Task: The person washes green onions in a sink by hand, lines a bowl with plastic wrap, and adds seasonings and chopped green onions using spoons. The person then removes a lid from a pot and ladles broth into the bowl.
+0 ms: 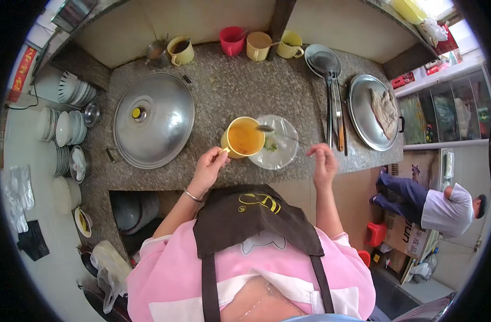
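My left hand (210, 165) grips the handle of a yellow mug (227, 134), which holds an orange-brown liquid. In my right hand (323, 161) is the end of a long thin-handled metal spoon (265, 128), pinched between the fingers. The spoon's bowl is at the mug's right rim, over a plastic-covered bowl (285, 155). Some chopped green bits lie in that bowl. The mug overlaps its left edge; I cannot tell whether they touch.
A large metal lid (154, 118) lies left, a second lid (366, 121) with a cloth (384, 114) right. Strainers (325, 61) lie beside it. Several mugs, including a red one (232, 42), line the back. Stacked plates (63, 129) stand far left. A person (444, 206) stands right.
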### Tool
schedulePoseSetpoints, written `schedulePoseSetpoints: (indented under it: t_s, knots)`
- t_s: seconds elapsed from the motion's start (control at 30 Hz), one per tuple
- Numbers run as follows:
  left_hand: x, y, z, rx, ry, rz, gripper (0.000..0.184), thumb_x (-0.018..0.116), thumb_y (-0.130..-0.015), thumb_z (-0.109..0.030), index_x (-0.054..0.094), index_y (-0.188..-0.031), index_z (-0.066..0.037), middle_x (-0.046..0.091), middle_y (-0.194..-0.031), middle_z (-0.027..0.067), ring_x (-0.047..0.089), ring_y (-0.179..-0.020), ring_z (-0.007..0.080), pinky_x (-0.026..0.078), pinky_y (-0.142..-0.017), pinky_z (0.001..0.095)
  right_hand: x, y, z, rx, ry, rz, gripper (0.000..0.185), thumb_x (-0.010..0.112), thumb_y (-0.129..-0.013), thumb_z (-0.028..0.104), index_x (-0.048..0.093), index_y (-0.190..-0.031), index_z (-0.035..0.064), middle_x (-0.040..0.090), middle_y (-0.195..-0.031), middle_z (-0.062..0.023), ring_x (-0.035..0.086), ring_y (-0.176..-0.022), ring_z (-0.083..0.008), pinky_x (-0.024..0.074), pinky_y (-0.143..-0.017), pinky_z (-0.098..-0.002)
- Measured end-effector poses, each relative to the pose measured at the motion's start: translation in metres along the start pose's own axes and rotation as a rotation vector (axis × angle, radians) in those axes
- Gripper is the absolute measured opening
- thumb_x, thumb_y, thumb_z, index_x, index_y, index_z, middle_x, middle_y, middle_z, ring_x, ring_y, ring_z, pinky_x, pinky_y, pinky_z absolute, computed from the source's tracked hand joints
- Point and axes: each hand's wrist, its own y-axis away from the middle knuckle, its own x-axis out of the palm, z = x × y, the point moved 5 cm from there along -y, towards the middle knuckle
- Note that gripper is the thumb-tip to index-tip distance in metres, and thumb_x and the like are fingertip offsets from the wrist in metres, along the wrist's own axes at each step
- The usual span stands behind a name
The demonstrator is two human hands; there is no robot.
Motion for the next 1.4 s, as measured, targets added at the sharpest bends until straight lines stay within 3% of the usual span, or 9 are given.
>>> schedulePoseSetpoints:
  t_s: [0.17,0.37,0.77,0.9,0.93,1.03,1.1,1.2,1.4]
  knots:
    - [-0.006,-0.038,-0.01,-0.002,0.222,0.016,0.018,0.05,-0.093,-0.021,0.055,-0.089,-0.004,0.054,-0.074,-0.0007,0.055,-0.076,0.0083,0.044,-0.07,0.0234,0.068,-0.034,-0.028,0.088,0.051,0.253,0.017,0.053,-0.089,0.012,0.061,-0.101,0.0023,0.063,-0.086,-0.0084,0.06,-0.08,-0.0162,0.046,-0.073,-0.0283]
    - [-0.039,-0.123,0.003,0.052,0.367,-0.076,0.018,0.048,-0.093,-0.025,0.053,-0.087,-0.009,0.05,-0.073,-0.0018,0.058,-0.08,0.0119,0.045,-0.074,0.0266,0.093,-0.075,-0.026,0.052,0.073,0.47,0.041,0.055,-0.087,0.01,0.046,-0.127,0.0053,0.063,-0.095,-0.0093,0.06,-0.088,-0.0173,0.0462,-0.08,-0.0306]
    - [-0.105,-0.348,0.036,0.095,0.295,-0.529,0.023,0.044,-0.095,-0.029,0.053,-0.097,-0.008,0.056,-0.076,-0.0024,0.051,-0.061,0.005,0.041,-0.055,0.021,-0.024,-0.068,-0.127,0.41,0.063,0.114,0.037,0.051,-0.091,0.01,0.044,-0.126,-0.0009,0.058,-0.09,-0.0062,0.055,-0.081,-0.0116,0.0449,-0.074,-0.025]
    - [-0.127,-0.371,0.025,0.006,-0.233,-0.589,0.029,0.05,-0.089,-0.028,0.047,-0.109,-0.007,0.061,-0.085,0.0112,0.061,-0.071,0.0224,0.046,-0.062,0.0389,-0.031,-0.066,-0.138,0.522,0.039,0.107,0.036,0.051,-0.091,0.011,0.044,-0.125,-0.0011,0.06,-0.092,-0.0087,0.059,-0.082,-0.0143,0.0477,-0.075,-0.0274]
    - [-0.148,-0.385,0.024,0.154,-0.401,-0.772,0.031,0.051,-0.087,-0.024,0.044,-0.11,-0.006,0.06,-0.089,0.0147,0.061,-0.075,0.0254,0.046,-0.067,0.0419,-0.034,-0.066,-0.141,0.519,0.031,0.12,0.036,0.051,-0.091,0.011,0.045,-0.124,-0.0012,0.06,-0.092,-0.0089,0.059,-0.082,-0.0144,0.0478,-0.075,-0.0274]
    - [-0.209,-0.387,0.013,0.071,0.214,-1.004,0.029,0.05,-0.086,-0.016,0.045,-0.11,-0.002,0.059,-0.093,0.016,0.06,-0.082,0.0274,0.05,-0.068,0.0442,-0.041,-0.066,-0.142,0.515,0.038,0.1,0.035,0.053,-0.091,0.014,0.047,-0.122,-0.001,0.061,-0.091,-0.0085,0.059,-0.082,-0.0141,0.0477,-0.073,-0.0271]
    - [-0.24,-0.394,0.022,-0.07,0.512,-0.856,0.028,0.049,-0.085,-0.01,0.045,-0.11,0.001,0.058,-0.096,0.0169,0.059,-0.086,0.0288,0.054,-0.068,0.0457,-0.046,-0.066,-0.143,0.499,0.055,0.077,0.034,0.054,-0.091,0.016,0.05,-0.12,-0.0007,0.062,-0.09,-0.008,0.059,-0.081,-0.0138,0.0477,-0.072,-0.0267]
    - [-0.253,-0.403,0.034,-0.267,0.486,-0.616,0.021,0.05,-0.088,-0.016,0.052,-0.104,-0.004,0.059,-0.09,0.0102,0.061,-0.08,0.0246,0.055,-0.074,0.043,-0.048,-0.063,-0.146,0.51,0.097,0.097,0.028,0.053,-0.09,0.015,0.054,-0.113,-0.0024,0.061,-0.09,-0.008,0.059,-0.082,-0.0141,0.0488,-0.073,-0.0271]
    - [-0.212,-0.376,0.001,-0.091,0.432,-0.564,0.025,0.044,-0.092,-0.02,0.049,-0.11,-0.004,0.057,-0.092,0.0118,0.058,-0.072,0.022,0.057,-0.066,0.0397,-0.043,-0.065,-0.151,0.497,0.154,0.186,0.025,0.053,-0.09,0.013,0.055,-0.109,-0.0022,0.062,-0.089,-0.0065,0.058,-0.082,-0.0125,0.0475,-0.075,-0.0257]
